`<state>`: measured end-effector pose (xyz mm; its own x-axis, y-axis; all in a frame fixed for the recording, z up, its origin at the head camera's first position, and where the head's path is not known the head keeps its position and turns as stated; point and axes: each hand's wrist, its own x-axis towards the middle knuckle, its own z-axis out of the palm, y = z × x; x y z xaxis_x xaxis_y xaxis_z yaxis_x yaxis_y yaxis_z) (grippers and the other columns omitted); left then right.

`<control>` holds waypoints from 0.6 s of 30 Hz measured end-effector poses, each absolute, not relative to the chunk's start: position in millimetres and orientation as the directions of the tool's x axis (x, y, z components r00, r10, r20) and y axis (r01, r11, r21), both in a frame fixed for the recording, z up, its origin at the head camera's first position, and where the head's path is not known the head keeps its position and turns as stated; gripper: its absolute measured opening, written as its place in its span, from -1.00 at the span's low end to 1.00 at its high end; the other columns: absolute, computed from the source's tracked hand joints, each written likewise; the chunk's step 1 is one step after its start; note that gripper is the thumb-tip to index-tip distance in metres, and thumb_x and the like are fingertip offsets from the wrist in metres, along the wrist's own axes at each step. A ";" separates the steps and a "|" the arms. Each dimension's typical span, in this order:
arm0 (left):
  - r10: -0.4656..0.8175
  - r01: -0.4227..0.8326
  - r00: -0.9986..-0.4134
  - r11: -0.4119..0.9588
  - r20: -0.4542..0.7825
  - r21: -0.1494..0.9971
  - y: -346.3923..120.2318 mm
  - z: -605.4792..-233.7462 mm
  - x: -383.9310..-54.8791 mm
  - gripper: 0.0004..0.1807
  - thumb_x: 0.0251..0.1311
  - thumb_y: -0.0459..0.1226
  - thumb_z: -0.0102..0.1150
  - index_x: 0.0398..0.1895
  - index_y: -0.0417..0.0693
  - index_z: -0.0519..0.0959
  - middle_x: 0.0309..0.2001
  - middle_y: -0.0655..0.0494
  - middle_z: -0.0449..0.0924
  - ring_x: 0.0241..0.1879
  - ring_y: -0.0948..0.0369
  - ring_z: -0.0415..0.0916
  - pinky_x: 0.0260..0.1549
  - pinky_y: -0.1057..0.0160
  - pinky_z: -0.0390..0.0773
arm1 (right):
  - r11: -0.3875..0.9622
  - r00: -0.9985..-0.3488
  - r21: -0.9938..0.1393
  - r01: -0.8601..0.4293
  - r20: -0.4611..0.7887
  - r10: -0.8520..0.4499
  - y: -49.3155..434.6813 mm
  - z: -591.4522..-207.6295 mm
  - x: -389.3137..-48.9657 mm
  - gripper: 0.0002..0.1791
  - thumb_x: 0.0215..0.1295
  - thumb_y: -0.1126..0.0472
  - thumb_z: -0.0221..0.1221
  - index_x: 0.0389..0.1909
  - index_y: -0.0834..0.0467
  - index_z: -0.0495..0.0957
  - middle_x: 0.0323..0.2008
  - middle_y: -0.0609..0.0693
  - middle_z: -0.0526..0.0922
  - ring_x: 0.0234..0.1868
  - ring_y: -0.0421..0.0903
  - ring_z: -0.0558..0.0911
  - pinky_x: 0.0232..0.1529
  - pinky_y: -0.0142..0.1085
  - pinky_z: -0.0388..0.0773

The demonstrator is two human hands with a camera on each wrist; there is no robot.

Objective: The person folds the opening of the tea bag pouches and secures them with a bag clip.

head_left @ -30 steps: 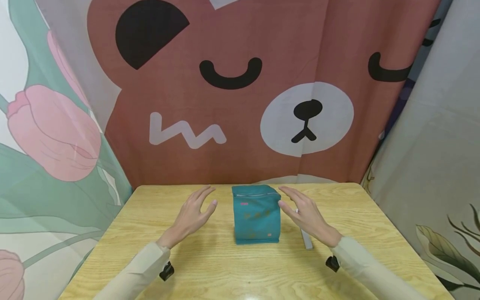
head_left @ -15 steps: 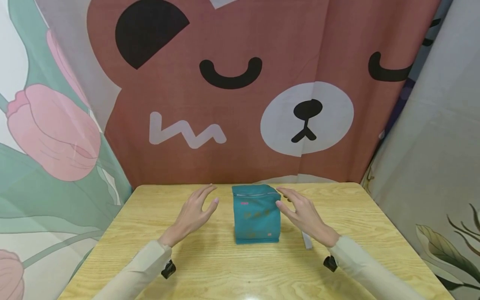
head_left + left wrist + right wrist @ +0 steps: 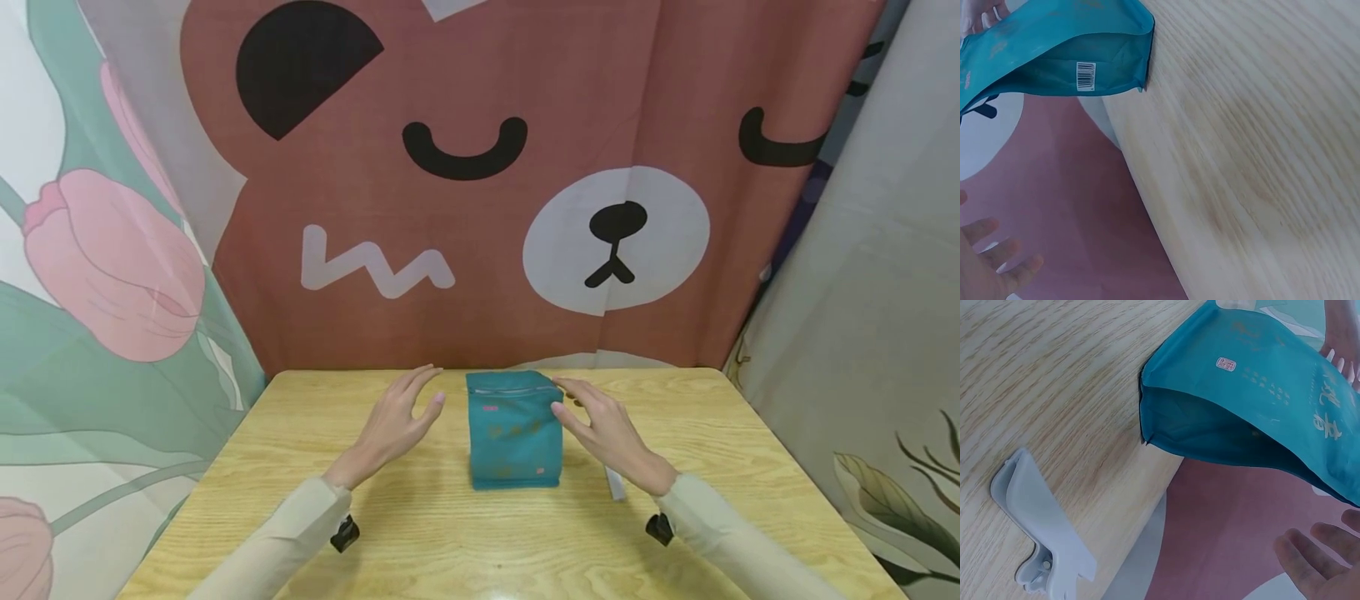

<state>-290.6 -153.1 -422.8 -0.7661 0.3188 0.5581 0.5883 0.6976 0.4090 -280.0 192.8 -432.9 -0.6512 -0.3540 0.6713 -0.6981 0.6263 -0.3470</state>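
A teal stand-up pouch (image 3: 515,437) stands upright on the table, with a pale strip across its front near the top. My left hand (image 3: 393,421) hovers to its left with relaxed fingers and the thumb apart, a gap between it and the pouch. On the other side, my right hand (image 3: 609,433) is held the same way, its fingertips overlapping the pouch's right upper edge in the head view. Neither hand grips anything. A grey-white bag clip (image 3: 1044,519) lies on the table right of the pouch, mostly hidden under the right hand in the head view.
The light wooden table (image 3: 480,542) ends at a back edge against a curtain (image 3: 360,317) with a bear print. Patterned cloths hang at the left and right sides. Each wrist carries a small black camera (image 3: 345,533).
My left hand has drifted slightly right, toward the pouch. The right hand has shifted a little left, to the pouch's edge. Pouch and clip stay where they were.
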 end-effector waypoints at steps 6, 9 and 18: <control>0.333 0.604 -0.759 0.682 0.560 0.413 -147.3 -418.8 -291.0 -0.47 0.47 0.08 -0.07 0.40 0.14 0.39 0.38 0.07 0.33 0.35 0.00 0.28 0.19 -0.21 0.33 | 0.627 -0.658 -0.354 -0.694 0.665 -0.353 191.9 -433.8 -279.9 -0.51 0.40 0.11 0.21 0.30 0.14 0.48 0.14 0.05 0.59 -0.04 0.06 0.66 -0.15 -0.06 0.63; 0.342 0.615 -0.751 0.673 0.565 0.410 -144.0 -417.0 -291.8 -0.47 0.47 0.09 -0.08 0.40 0.13 0.39 0.38 0.07 0.33 0.34 0.01 0.29 0.19 -0.20 0.33 | 0.629 -0.661 -0.355 -0.691 0.662 -0.354 191.5 -434.1 -279.9 -0.51 0.41 0.11 0.21 0.31 0.14 0.47 0.15 0.06 0.59 -0.04 0.06 0.66 -0.14 -0.08 0.63; 0.362 0.646 -0.726 0.652 0.585 0.398 -131.4 -409.5 -293.4 -0.48 0.46 0.05 -0.03 0.40 0.14 0.38 0.37 0.10 0.34 0.33 0.03 0.31 0.18 -0.18 0.35 | 0.627 -0.672 -0.371 -0.685 0.654 -0.346 189.3 -431.6 -277.7 -0.52 0.42 0.10 0.20 0.29 0.15 0.48 0.14 0.08 0.59 -0.04 0.04 0.66 -0.18 -0.08 0.64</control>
